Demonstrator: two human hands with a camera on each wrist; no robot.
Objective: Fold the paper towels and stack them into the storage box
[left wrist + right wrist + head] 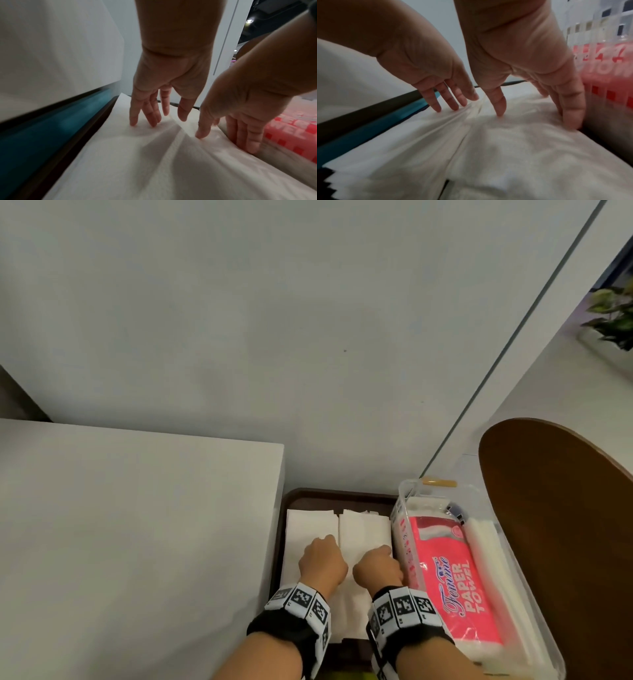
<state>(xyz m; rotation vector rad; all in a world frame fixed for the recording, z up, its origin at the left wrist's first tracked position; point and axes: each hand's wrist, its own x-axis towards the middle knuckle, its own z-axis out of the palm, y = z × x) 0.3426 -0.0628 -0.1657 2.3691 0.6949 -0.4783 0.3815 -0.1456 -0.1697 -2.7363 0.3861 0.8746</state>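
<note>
White paper towels [308,529] lie side by side on a dark brown tray [342,494]. My left hand [322,559] and right hand [376,568] rest close together on them, knuckles up. In the left wrist view the left hand [164,105] has straight fingers, tips pressing the towel [137,155] beside a raised crease. In the right wrist view the right hand [536,116] presses the adjoining towel [513,148] with its thumb and straight fingers. A clear storage box [411,486] to the right holds a pink paper towel pack [455,583] and folded white towels [486,546].
A white block [137,542] rises right beside the tray's left edge, and a white wall stands behind. A curved brown wooden panel [565,525] borders the box on the right. A potted plant [613,316] sits far right. A teal strip [51,128] runs along the tray's left rim.
</note>
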